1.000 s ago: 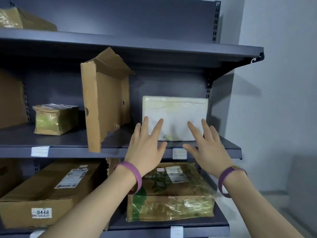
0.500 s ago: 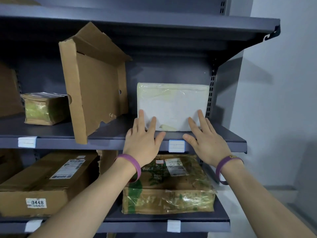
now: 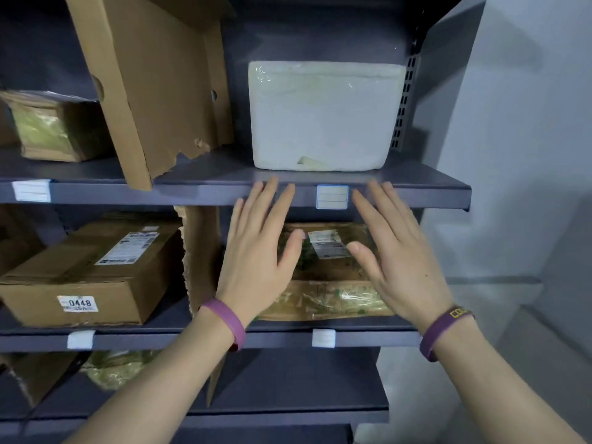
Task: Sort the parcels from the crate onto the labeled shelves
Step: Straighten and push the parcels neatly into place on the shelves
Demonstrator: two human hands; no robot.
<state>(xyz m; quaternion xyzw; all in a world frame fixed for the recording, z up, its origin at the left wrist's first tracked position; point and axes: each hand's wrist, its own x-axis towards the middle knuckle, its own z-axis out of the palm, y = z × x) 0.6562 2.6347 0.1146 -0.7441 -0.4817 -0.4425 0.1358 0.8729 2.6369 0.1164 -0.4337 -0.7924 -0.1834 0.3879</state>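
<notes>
A white foam-like parcel (image 3: pixel 323 116) wrapped in clear film stands on the middle shelf (image 3: pixel 416 193), against the back at the right end. A blank label (image 3: pixel 332 196) is stuck on the shelf edge below it. My left hand (image 3: pixel 256 251) and my right hand (image 3: pixel 394 254) hover in front of the shelf edge, fingers straight and spread, holding nothing. Neither hand touches the parcel. Both wrists wear purple bands.
A torn cardboard divider (image 3: pixel 153 84) leans on the middle shelf left of the white parcel. A small film-wrapped box (image 3: pixel 54 126) sits further left. Below are a brown box marked 0448 (image 3: pixel 89 274) and a flat film-wrapped parcel (image 3: pixel 326 274). A grey wall (image 3: pixel 528 155) stands to the right.
Both hands have drawn back from the white parcel's front face and now hang below the shelf edge. The view has moved closer and tilted downward.
</notes>
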